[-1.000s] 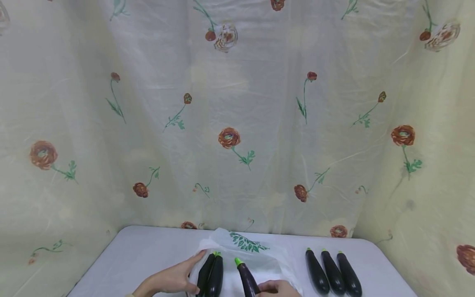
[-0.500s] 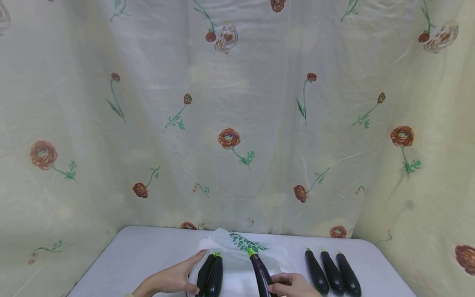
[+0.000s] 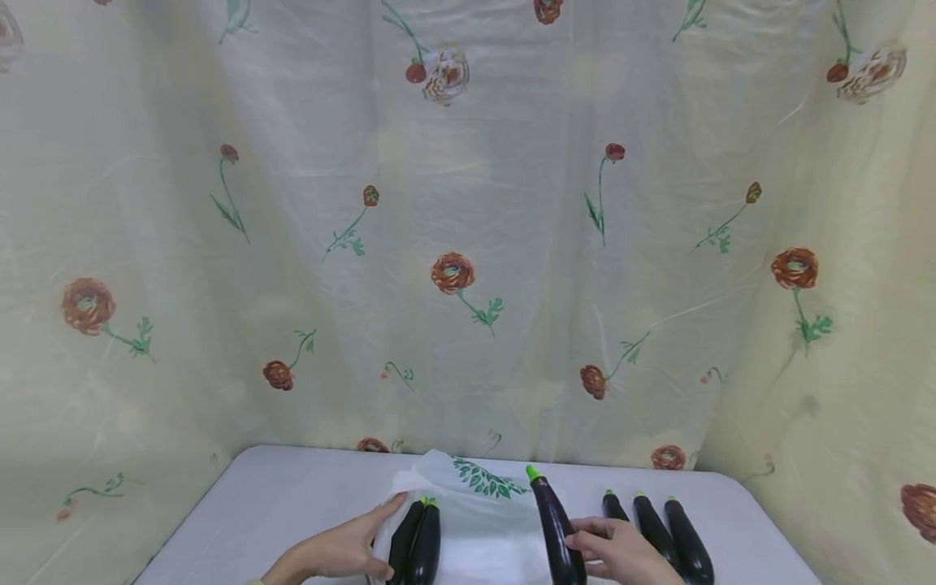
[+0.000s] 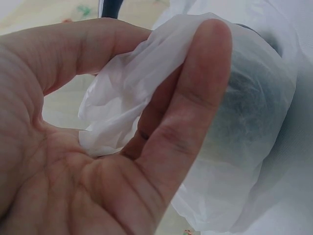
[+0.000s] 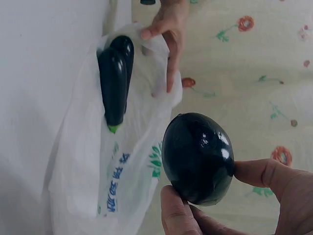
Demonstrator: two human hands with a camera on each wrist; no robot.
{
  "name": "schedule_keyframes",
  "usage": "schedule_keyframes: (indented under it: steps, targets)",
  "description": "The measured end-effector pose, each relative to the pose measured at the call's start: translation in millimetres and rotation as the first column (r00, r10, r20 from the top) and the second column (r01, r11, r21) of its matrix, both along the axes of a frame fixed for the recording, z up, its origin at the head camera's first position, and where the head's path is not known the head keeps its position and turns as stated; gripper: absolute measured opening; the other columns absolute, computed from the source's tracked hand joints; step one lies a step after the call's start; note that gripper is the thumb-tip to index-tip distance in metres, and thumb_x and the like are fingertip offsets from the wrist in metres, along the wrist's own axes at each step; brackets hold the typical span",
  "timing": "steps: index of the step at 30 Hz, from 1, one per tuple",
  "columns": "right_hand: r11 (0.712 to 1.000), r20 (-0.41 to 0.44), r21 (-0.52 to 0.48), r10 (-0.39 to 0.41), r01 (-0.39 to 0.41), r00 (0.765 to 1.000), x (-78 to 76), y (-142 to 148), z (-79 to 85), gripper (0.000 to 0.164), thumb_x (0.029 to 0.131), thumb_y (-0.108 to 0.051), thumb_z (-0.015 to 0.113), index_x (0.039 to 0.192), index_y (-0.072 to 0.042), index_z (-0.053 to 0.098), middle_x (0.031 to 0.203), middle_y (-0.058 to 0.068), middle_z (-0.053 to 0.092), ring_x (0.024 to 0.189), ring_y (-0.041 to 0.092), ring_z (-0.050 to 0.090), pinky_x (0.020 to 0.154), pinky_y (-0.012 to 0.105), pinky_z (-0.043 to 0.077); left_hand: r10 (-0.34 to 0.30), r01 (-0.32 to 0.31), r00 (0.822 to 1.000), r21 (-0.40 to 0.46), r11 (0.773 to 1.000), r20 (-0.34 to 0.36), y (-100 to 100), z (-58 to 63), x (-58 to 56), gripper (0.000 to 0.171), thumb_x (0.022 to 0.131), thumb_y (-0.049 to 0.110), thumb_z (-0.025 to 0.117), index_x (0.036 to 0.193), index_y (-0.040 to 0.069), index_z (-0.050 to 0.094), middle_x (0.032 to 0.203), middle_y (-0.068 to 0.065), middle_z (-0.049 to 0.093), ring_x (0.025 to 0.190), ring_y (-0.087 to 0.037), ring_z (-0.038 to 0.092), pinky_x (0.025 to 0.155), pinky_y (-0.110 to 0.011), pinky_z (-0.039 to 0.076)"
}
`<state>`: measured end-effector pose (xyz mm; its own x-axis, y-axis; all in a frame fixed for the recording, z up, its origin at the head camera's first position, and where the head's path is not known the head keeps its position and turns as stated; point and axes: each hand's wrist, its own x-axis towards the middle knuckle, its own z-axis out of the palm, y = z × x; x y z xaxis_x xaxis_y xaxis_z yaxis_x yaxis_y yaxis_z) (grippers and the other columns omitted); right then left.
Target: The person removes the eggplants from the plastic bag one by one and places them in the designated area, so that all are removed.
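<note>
Two eggplants [image 3: 415,540] lie on the white plastic bag [image 3: 483,520], whose edge the left hand [image 3: 344,548] pinches. Beside them the right hand [image 3: 621,552] grips a third eggplant [image 3: 556,528], now carried rightward off the bag toward the row of eggplants [image 3: 669,532].

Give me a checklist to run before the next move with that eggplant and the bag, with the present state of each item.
1. Right hand grips the held eggplant: ok, fingers and thumb curl round its body.
2. Left hand holds the plastic bag edge: ok, film pinched between thumb and fingers in the left wrist view.
3. Bag mouth wide enough for another: cannot tell.
4. Two eggplants in the bag lie together: ok, side by side.
5. Three eggplants on the table: partly hidden by the right hand; cannot tell whether it touches them.
</note>
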<state>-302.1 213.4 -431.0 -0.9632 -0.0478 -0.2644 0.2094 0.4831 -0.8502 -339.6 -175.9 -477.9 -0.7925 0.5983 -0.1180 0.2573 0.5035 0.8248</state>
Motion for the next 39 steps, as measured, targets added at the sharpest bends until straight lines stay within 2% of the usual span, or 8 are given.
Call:
schedule_keyframes:
  steps: [4, 7, 13, 18, 22, 27, 34, 39]
  targets:
    - [0.999, -0.004, -0.018, -0.031, 0.030, 1.000, -4.2, 13, 1.7, 0.047, 0.090, -0.025, 0.061, 0.123, 0.008, 0.058, 0.110, 0.020, 0.067, 0.096, 0.028, 0.066, 0.084, 0.042, 0.054, 0.040, -0.041, 0.999, 0.019, 0.999, 0.022, 7, 8.2, 8.8, 0.102, 0.073, 0.015, 0.073, 0.154, 0.002, 0.012, 0.159, -0.026, 0.010, 0.145, -0.043, 0.009, 0.110, -0.066, 0.014]
    - [0.997, -0.011, -0.057, -0.048, 0.047, 0.999, -6.2, 24, 4.1, 0.047, 0.092, -0.021, 0.057, 0.127, 0.010, 0.054, 0.112, 0.022, 0.066, 0.100, 0.030, 0.065, 0.086, 0.045, 0.052, 0.056, -0.056, 0.998, -0.001, 0.998, 0.009, 10, 12.0, 13.0, 0.100, 0.073, 0.011, 0.071, 0.154, 0.001, 0.012, 0.159, -0.025, 0.010, 0.145, -0.042, 0.010, 0.110, -0.066, 0.014]
    - [0.983, -0.100, -0.181, 0.014, -0.032, 0.995, -6.9, 51, 8.0, 0.054, 0.094, -0.017, 0.053, 0.130, 0.023, 0.042, 0.105, 0.018, 0.068, 0.093, 0.020, 0.066, 0.082, 0.036, 0.055, 0.064, -0.064, 0.998, -0.017, 0.998, -0.007, 11, 13.7, 14.3, 0.099, 0.074, 0.010, 0.071, 0.154, 0.000, 0.013, 0.159, -0.026, 0.012, 0.145, -0.042, 0.011, 0.111, -0.065, 0.015]
    - [0.983, -0.105, -0.184, -0.036, 0.016, 0.994, -12.6, 66, 10.1, 0.056, 0.095, -0.018, 0.053, 0.130, 0.024, 0.040, 0.111, 0.026, 0.065, 0.098, 0.023, 0.065, 0.084, 0.038, 0.054, 0.054, -0.055, 0.997, -0.028, 0.998, -0.048, 9, 14.4, 16.1, 0.101, 0.072, 0.012, 0.071, 0.154, 0.000, 0.012, 0.158, -0.025, 0.013, 0.144, -0.040, 0.014, 0.111, -0.063, 0.017]
    - [0.981, -0.086, -0.185, -0.071, 0.054, 0.994, -17.4, 77, 12.5, 0.059, 0.094, -0.021, 0.053, 0.132, 0.023, 0.039, 0.117, 0.030, 0.062, 0.102, 0.027, 0.065, 0.087, 0.040, 0.053, 0.062, -0.063, 0.998, -0.030, 0.998, -0.031, 10, 14.1, 15.7, 0.100, 0.073, 0.012, 0.070, 0.154, 0.001, 0.012, 0.159, -0.025, 0.014, 0.144, -0.040, 0.015, 0.111, -0.064, 0.016]
    - [0.977, -0.056, -0.198, -0.096, 0.083, 0.994, -22.3, 89, 14.1, 0.058, 0.094, -0.021, 0.054, 0.131, 0.022, 0.041, 0.111, 0.024, 0.066, 0.098, 0.025, 0.066, 0.086, 0.039, 0.054, 0.078, -0.078, 0.997, -0.031, 0.996, 0.008, 11, 11.7, 13.2, 0.099, 0.073, 0.010, 0.070, 0.153, 0.000, 0.013, 0.158, -0.025, 0.014, 0.143, -0.040, 0.016, 0.110, -0.067, 0.015]
    - [0.974, -0.108, -0.224, -0.051, 0.026, 0.993, -25.9, 108, 11.0, 0.055, 0.099, -0.019, 0.044, 0.131, 0.025, 0.036, 0.113, 0.025, 0.064, 0.099, 0.020, 0.065, 0.085, 0.034, 0.054, 0.067, -0.067, 0.998, -0.038, 0.997, -0.015, 10, 10.8, 13.1, 0.100, 0.073, 0.012, 0.070, 0.154, 0.002, 0.013, 0.159, -0.025, 0.013, 0.144, -0.039, 0.014, 0.110, -0.065, 0.015]
    - [0.964, -0.113, -0.266, -0.047, 0.016, 0.992, -29.5, 124, 6.6, 0.046, 0.099, -0.018, 0.042, 0.122, 0.022, 0.048, 0.102, 0.011, 0.066, 0.092, 0.013, 0.064, 0.081, 0.027, 0.055, 0.067, -0.068, 0.998, -0.031, 0.997, -0.009, 9, 11.1, 13.2, 0.099, 0.073, 0.011, 0.070, 0.154, 0.002, 0.013, 0.159, -0.025, 0.013, 0.144, -0.040, 0.014, 0.110, -0.066, 0.015]
